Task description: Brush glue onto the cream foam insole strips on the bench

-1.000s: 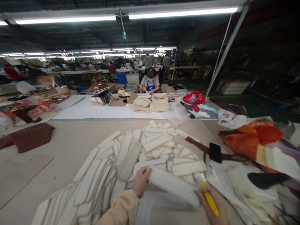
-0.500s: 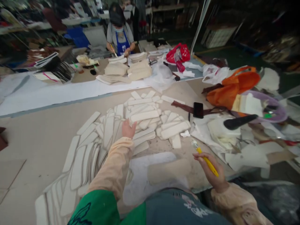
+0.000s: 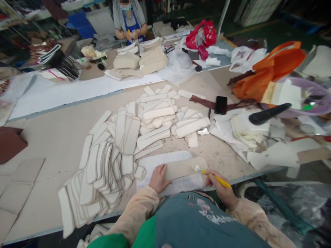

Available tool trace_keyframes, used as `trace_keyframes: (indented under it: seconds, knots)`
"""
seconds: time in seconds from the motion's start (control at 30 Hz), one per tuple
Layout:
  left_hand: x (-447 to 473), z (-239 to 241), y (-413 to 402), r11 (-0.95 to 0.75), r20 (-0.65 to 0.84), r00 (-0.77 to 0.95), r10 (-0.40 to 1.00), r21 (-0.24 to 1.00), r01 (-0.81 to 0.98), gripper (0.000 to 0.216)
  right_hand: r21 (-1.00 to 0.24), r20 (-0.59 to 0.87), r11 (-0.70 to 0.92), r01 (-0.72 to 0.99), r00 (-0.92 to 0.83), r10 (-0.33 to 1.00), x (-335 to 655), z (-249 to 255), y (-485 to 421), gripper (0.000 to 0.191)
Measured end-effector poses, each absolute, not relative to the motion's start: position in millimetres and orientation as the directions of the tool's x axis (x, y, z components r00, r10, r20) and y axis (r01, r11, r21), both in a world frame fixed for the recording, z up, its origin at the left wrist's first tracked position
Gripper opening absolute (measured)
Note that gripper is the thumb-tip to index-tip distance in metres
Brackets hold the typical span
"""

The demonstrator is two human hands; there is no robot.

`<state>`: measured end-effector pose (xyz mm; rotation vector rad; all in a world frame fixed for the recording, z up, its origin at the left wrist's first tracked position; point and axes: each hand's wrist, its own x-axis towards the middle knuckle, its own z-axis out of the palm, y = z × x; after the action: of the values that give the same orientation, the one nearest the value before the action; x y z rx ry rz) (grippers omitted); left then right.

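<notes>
My left hand (image 3: 158,179) lies on the left end of a long beige strip (image 3: 184,167), its fingers stretched out and the thumb apart. The strip rests on white sheets (image 3: 165,157) at the table's front edge. In my right hand (image 3: 221,188) is a yellow-handled brush (image 3: 219,180), gripped with the fingers closed round the handle. Its whitish tip is over the right end of the strip. Beyond my hands, many pale rounded strips are heaped in an arc, with a fanned stack (image 3: 95,168) to the left and a pile (image 3: 192,125) behind.
On the right lie a black phone (image 3: 221,105), a white container with a black handle (image 3: 270,114), an orange bag (image 3: 279,74) and a purple basin (image 3: 317,112). Brown pieces (image 3: 11,143) sit at the far left. Across the table a person in a blue apron (image 3: 132,26) works.
My left hand has come back from the heap and down onto the beige strip. My right hand has moved left, bringing the brush tip over that strip. The view has tilted down.
</notes>
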<state>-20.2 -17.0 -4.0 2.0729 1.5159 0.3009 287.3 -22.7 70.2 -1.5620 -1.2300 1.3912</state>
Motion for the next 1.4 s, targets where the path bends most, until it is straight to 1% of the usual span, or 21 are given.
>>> trace_keyframes:
  seconds: [0.2,0.4,0.47,0.57,0.63,0.73,0.83,0.9,0.93,0.97,1.03,1.07,1.1,1.13,1.17,1.2,1.23,1.33,1.4]
  knots:
    - [-21.1,-4.7,-17.9,-0.202,-0.118,0.317,0.941,0.556,0.807,0.083,-0.912,-0.398,-0.37,0.176,-0.167,0.902,259.1,61.3,-18.5,0.031]
    - [-20.6,-8.3,-20.5,-0.196,-0.088,0.293,0.952,0.558,0.806,0.082,-0.906,-0.423,-0.4,0.138,-0.333,0.843,202.4,47.5,-1.9,0.034]
    - [-20.3,-9.3,-21.7,-0.191,-0.087,0.286,0.954,0.556,0.809,0.08,-0.907,-0.422,-0.395,0.15,-0.355,0.834,191.2,40.2,1.1,0.035]
    - [-20.1,-10.5,-23.9,-0.192,-0.08,0.276,0.958,0.535,0.823,0.078,-0.912,-0.409,-0.366,0.188,-0.328,0.851,189.8,31.4,3.2,0.034]
    - [-19.9,-10.9,-24.8,-0.193,-0.076,0.269,0.96,0.516,0.835,0.077,-0.915,-0.395,-0.347,0.208,-0.274,0.877,200.2,29.0,4.7,0.033]
    - [-20.0,-11.1,-24.4,-0.2,-0.071,0.27,0.96,0.502,0.842,0.075,-0.904,-0.377,-0.334,0.267,-0.129,0.917,230.0,29.9,9.0,0.032]
    - [-20.9,-12.1,-23.3,-0.219,-0.052,0.282,0.958,0.501,0.837,0.074,-0.867,-0.338,-0.316,0.385,0.013,0.941,267.8,34.2,13.6,0.034]
    - [-21.8,-13.7,-23.0,-0.233,-0.033,0.288,0.957,0.5,0.834,0.074,-0.826,-0.258,-0.25,0.505,0.055,0.964,288.9,38.6,14.3,0.034]
    - [-22.2,-14.8,-23.1,-0.238,-0.025,0.289,0.957,0.499,0.833,0.074,-0.792,-0.195,-0.189,0.58,0.053,0.979,296.0,41.1,13.5,0.034]
    - [-22.6,-15.8,-23.2,-0.241,-0.018,0.288,0.957,0.5,0.832,0.074,-0.74,-0.125,-0.113,0.663,0.029,0.992,300.2,43.7,12.1,0.033]
    - [-23.1,-17.7,-23.5,-0.243,-0.008,0.287,0.958,0.506,0.828,0.074,-0.57,-0.028,0.046,0.82,-0.075,0.997,298.7,48.5,7.7,0.03]
    - [-23.3,-18.3,-23.6,-0.243,-0.006,0.286,0.958,0.509,0.825,0.073,-0.463,-0.029,0.114,0.879,-0.143,0.989,293.3,50.4,4.9,0.029]
    - [-23.5,-18.7,-23.6,-0.243,-0.005,0.286,0.958,0.513,0.823,0.073,-0.363,-0.064,0.171,0.916,-0.207,0.976,285.4,51.8,2.0,0.027]
    - [-23.7,-18.9,-23.5,-0.242,-0.006,0.286,0.958,0.515,0.822,0.073,-0.286,-0.117,0.215,0.934,-0.257,0.959,275.7,52.7,-1.0,0.026]
    - [-23.8,-18.9,-23.4,-0.241,-0.007,0.286,0.958,0.517,0.822,0.073,-0.239,-0.169,0.249,0.938,-0.293,0.941,265.0,53.1,-3.8,0.024]
    - [-24.0,-18.9,-23.3,-0.242,-0.008,0.288,0.958,0.516,0.821,0.073,-0.223,-0.208,0.279,0.934,-0.325,0.923,253.7,53.4,-6.3,0.023]
    - [-24.2,-18.8,-23.1,-0.244,-0.009,0.29,0.957,0.516,0.821,0.073,-0.232,-0.23,0.306,0.923,-0.358,0.905,242.5,53.6,-8.5,0.022]
    - [-24.8,-18.9,-23.0,-0.251,-0.008,0.296,0.955,0.512,0.822,0.073,-0.321,-0.238,0.395,0.861,-0.477,0.846,211.0,55.3,-12.6,0.016]
    - [-25.0,-19.4,-23.1,-0.257,-0.003,0.3,0.954,0.509,0.822,0.072,-0.425,-0.222,0.437,0.793,-0.559,0.799,192.7,56.8,-13.4,0.017]
